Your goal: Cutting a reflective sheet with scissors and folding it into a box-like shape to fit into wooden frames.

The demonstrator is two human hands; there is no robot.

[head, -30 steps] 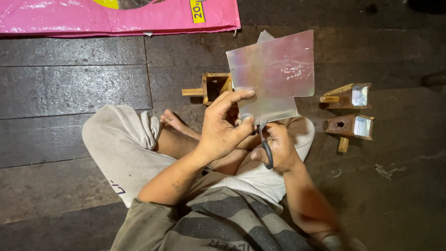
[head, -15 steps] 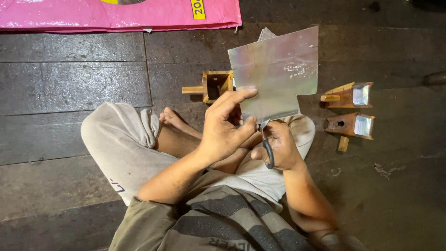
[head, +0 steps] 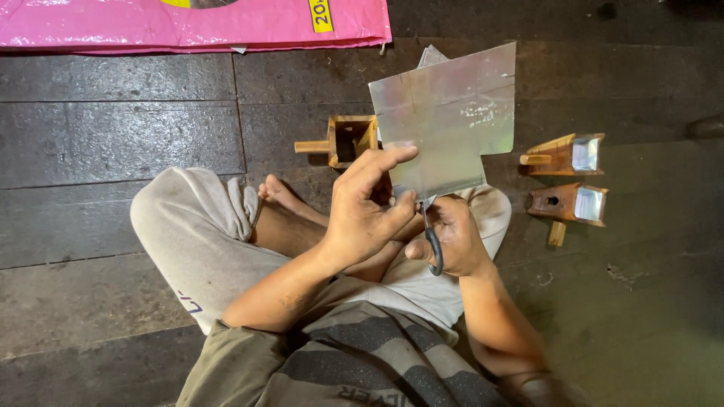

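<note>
A wooden box point(head: 348, 139) is seen unlined on the floor. The metal sheet point(head: 445, 120), partly cut, is pinched by the left hand point(head: 362, 215); scissors point(head: 431, 240) are gripped by the right hand point(head: 452, 234). Two lined boxes point(head: 569, 181) are finished.

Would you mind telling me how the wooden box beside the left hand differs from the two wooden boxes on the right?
The wooden box by the left hand shows a dark, bare opening; the two boxes on the right each carry a shiny metal face. It stands alone, partly behind the metal sheet; they sit paired. All have a peg handle.
</note>
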